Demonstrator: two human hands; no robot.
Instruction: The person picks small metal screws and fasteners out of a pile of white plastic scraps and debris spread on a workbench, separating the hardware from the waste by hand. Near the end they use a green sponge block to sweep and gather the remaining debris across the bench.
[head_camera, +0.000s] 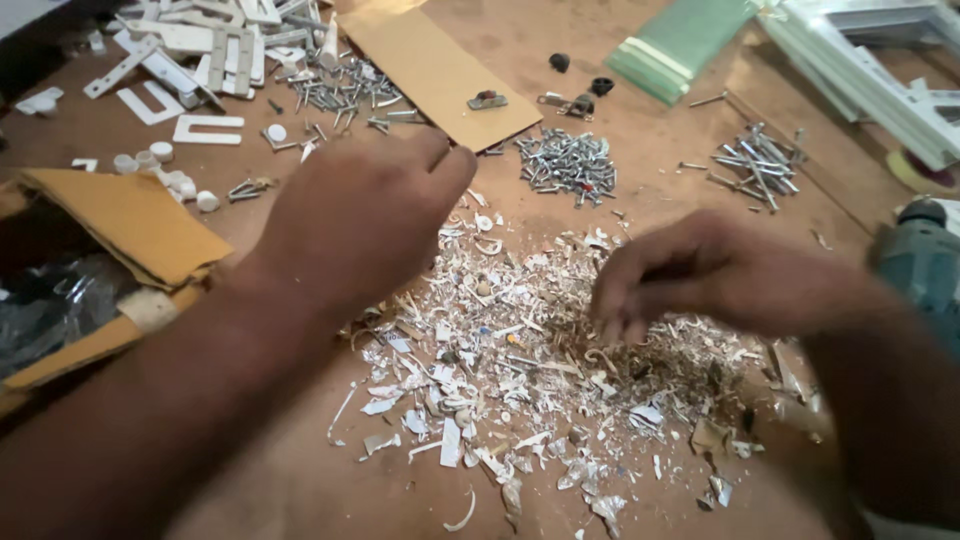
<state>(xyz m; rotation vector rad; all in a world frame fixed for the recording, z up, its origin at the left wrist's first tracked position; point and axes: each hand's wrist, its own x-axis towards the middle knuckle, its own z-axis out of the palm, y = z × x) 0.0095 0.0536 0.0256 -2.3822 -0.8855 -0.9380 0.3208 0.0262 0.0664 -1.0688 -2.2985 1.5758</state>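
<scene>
Middle of the frame: a loose pile of white plastic shavings and curly scraps (500, 370) with brown sawdust mixed in, spread flat on the brown wooden bench (290, 490).

Left hand (360, 225) above the top left edge of the pile, palm down, fingers bent. Cannot tell its grip from the back; maybe nothing in it. Right hand (700, 275) at the right side of the pile, fingertips pressed together and touching the scraps. Too blurry to tell if anything is pinched.

Could go wrong:
- Could cut or prick a fingertip. Thin, sharp-looking chips, and maybe small metal bits hidden among them.
- Could push scraps up into the heap of small shiny silver screws (567, 165) just above the pile with one wide sweep.
- Could bump the blue-green power drill (920, 265) at the right edge with the right arm.

Other stuff: long grey metal screws (755, 165) at upper right, thin and pointy. Flat white plastic pieces (200, 60) at upper left, hard and smooth. A flat tan board strip (440, 70) at the top. A soft, torn yellow-brown cardboard box (120, 230) at the left.
</scene>
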